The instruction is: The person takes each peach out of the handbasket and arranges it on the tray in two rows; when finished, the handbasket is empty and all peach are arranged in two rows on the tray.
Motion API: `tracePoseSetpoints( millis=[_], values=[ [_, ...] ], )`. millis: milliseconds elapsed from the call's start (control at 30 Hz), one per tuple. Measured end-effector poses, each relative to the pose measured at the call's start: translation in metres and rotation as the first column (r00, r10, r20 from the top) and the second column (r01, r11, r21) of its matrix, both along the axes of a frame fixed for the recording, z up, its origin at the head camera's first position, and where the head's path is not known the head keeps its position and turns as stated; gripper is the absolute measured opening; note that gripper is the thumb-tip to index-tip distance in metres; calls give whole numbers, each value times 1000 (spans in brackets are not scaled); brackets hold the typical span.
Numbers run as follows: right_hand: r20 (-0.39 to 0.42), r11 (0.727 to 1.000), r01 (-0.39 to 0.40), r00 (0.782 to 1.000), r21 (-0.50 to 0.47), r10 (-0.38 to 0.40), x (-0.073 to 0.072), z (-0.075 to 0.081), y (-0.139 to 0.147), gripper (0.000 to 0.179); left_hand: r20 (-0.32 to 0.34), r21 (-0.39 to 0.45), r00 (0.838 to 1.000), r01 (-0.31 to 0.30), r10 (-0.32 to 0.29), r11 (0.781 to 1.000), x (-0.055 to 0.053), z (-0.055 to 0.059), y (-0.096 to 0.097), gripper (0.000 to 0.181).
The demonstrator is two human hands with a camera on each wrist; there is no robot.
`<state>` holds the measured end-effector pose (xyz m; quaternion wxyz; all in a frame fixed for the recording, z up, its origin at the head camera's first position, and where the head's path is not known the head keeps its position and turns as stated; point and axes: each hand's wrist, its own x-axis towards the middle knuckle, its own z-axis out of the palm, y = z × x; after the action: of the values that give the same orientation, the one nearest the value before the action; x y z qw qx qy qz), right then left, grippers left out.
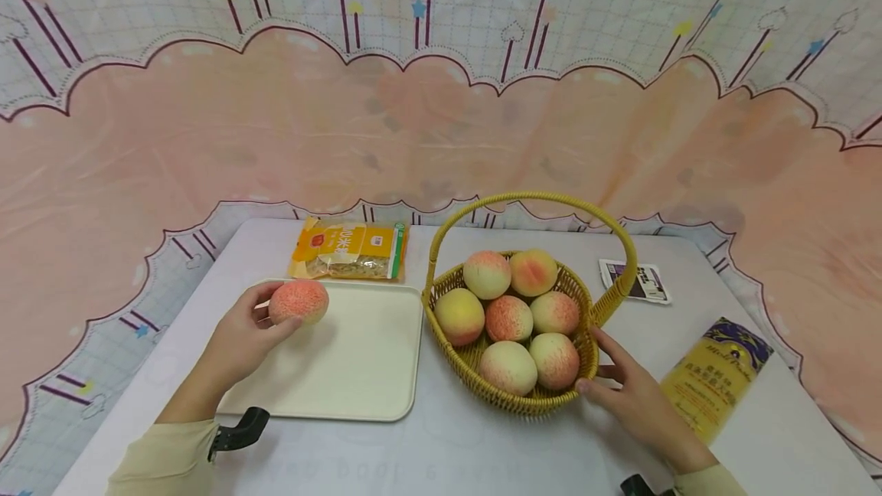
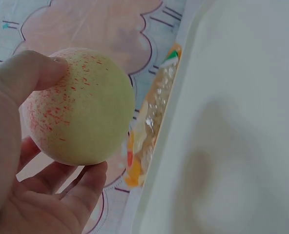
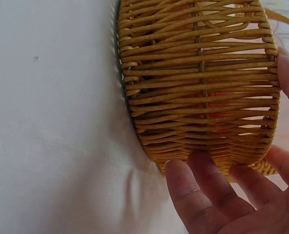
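Note:
My left hand (image 1: 243, 334) grips a peach (image 1: 299, 301) over the upper left of a cream tray (image 1: 375, 373). In the left wrist view, the thumb lies on top of this peach (image 2: 93, 112) and the fingers curl beneath it; its pale side faces the camera. To the tray's right stands a yellow wicker basket (image 1: 468, 377) with a tall arched handle, holding several more peaches (image 1: 508, 367). My right hand (image 1: 637, 396) holds the basket's right side. In the right wrist view its thumb is at the rim and its fingers touch the woven wall (image 3: 203, 92).
Behind the tray lies an orange food packet (image 1: 347, 251). A small dark-and-white sachet (image 1: 635, 282) is behind the basket to the right. Nearer me, a yellow and blue package (image 1: 717, 377) lies beyond the right hand. A patterned curtain (image 1: 413, 128) hangs along the white table's back edge.

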<state>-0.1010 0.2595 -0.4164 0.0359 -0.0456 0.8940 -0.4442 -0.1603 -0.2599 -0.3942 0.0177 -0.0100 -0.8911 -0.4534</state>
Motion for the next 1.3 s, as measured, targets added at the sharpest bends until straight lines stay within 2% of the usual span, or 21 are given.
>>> tracePoseSetpoints(
  millis=[200, 367, 633, 900, 1300],
  values=[
    [6, 1000, -13, 1000, -19, 14, -5, 1, 0, 83, 52, -37, 997, -58, 60, 998, -7, -4, -18, 78],
    [17, 999, -20, 1000, -38, 21, -7, 3, 1, 83, 67, -57, 994, -78, 82, 995, -13, -7, -32, 80],
    [-6, 998, -29, 1000, -52, 28, -12, 1, 3, 82, 133, -56, 984, -110, 116, 992, -24, -16, -54, 85],
    [1, 996, -39, 999, -75, 39, -12, -1, 4, 83, 145, -82, 978, -142, 153, 986, -31, -18, -57, 85],
    [6, 995, -39, 999, -91, 40, -14, -2, 2, 82, 186, -58, 958, -211, 219, 976, -36, -26, -62, 86]
  ],
)
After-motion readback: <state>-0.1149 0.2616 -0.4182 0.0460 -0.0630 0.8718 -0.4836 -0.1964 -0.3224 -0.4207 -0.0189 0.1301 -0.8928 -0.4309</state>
